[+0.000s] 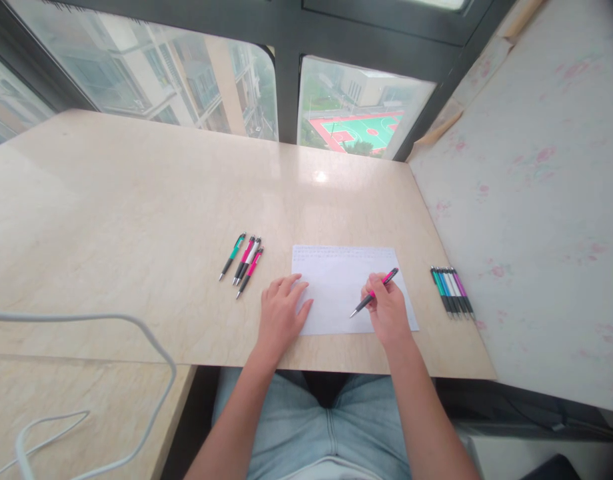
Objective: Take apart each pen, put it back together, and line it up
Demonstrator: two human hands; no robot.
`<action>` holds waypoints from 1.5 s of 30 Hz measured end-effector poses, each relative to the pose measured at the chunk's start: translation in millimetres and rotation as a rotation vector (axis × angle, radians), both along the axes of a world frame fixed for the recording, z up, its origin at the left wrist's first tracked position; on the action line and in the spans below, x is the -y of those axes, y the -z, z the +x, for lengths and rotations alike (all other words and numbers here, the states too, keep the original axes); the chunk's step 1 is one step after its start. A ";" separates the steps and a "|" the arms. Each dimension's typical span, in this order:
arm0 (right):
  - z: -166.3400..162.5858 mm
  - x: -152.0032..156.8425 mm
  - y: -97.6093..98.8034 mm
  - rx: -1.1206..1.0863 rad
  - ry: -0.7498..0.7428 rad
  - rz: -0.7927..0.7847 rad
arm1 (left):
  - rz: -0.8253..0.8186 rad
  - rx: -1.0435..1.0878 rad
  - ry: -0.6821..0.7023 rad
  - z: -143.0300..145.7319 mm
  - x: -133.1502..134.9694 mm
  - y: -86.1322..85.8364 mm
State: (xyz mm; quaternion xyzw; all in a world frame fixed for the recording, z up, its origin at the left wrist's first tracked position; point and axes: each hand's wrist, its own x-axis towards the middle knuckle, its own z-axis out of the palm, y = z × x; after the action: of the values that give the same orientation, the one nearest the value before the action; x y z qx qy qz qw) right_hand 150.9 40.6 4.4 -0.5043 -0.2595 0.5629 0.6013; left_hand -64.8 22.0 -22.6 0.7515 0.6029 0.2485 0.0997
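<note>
One pink-and-black click pen [390, 274] right in the grip of the right hand [388, 308], fingers closed snugly around the barrel, tip down over the sheet of paper [331, 293]: touching or just above, impossible to tell! Across at the sheet's left edge, left hand [281, 308] flat, fingers loosely spread, holding nothing. Progress? About three lines of faint writing [341, 253] along the top, too small to read; most of the page below seemingly unmarked, so early going. And the count: one sheet; to its left, one green pen [237, 247], two pink pens [255, 261], one white pen [253, 252]; far right, roughly six in a tight pen row [451, 292], beside the flowered wall [536, 213].
</note>
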 end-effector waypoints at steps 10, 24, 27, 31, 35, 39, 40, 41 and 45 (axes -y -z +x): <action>-52.3 -42.9 10.6 0.152 -0.240 0.110 | -0.058 -0.087 -0.022 4.8 0.9 -4.0; -78.1 -80.2 35.8 1.057 -0.183 0.275 | -0.047 -0.048 -0.002 3.4 0.3 -2.6; -78.5 -79.5 36.3 1.066 -0.196 0.268 | -0.061 -0.040 -0.003 3.0 0.2 -2.8; -80.3 -77.9 34.8 1.074 -0.206 0.277 | -0.077 -0.042 -0.004 2.7 0.4 -4.7; -81.4 -77.2 35.4 1.101 -0.193 0.271 | -0.079 -0.041 -0.002 2.7 0.9 -5.4; -81.3 -76.6 35.6 1.102 -0.195 0.267 | -0.078 -0.041 -0.004 3.2 1.0 -5.3; -81.3 -76.4 35.2 1.100 -0.195 0.263 | -0.076 -0.040 -0.006 3.3 1.0 -5.4; -81.3 -76.2 34.7 1.096 -0.198 0.261 | -0.074 -0.039 -0.006 3.4 1.0 -5.5; -81.3 -76.1 33.8 1.080 -0.187 0.250 | -0.078 -0.037 -0.006 3.6 0.9 -5.7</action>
State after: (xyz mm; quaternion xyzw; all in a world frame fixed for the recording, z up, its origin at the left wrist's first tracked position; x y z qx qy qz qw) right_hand 69.6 116.7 -29.4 -0.6207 -0.6387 0.2406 0.3859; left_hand -61.2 21.0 -16.9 0.7497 0.6162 0.2112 0.1169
